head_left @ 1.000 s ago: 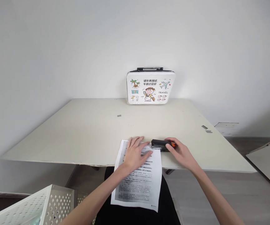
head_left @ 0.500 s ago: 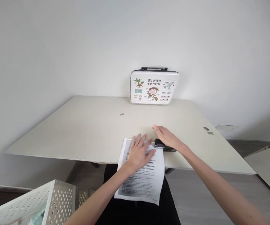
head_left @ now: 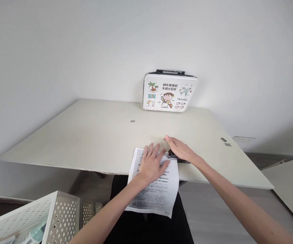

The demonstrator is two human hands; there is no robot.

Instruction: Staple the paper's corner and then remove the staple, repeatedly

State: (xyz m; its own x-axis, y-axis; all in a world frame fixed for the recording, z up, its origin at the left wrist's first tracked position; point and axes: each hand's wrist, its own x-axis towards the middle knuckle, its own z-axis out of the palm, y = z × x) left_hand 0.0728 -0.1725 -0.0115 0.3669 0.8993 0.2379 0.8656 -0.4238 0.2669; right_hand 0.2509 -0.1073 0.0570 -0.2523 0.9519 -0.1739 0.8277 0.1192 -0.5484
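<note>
Table (head_left: pixel 90 135) with printed paper (head_left: pixel 158 195) overhanging its near edge, left hand (head_left: pixel 150 166) flat on it, fingers spread; right hand (head_left: pixel 181 149), finger pose unclear, covers stapler (head_left: pixel 172 156), lengthwise along that edge, nose at paper's far right corner.

I'm seeing soft, diffuse light on the wall (head_left: pixel 85 44), dim shadow low right, wide-angle stretch at edges; fine print on the paper (head_left: pixel 156 195) reads mushy

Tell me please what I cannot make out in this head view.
In the head view:
Black stapler: mostly hidden under the right hand.
Paper: print mostly too small to read; left hand covers part.
White basket: cut off by the picture's left and bottom edges.
</note>
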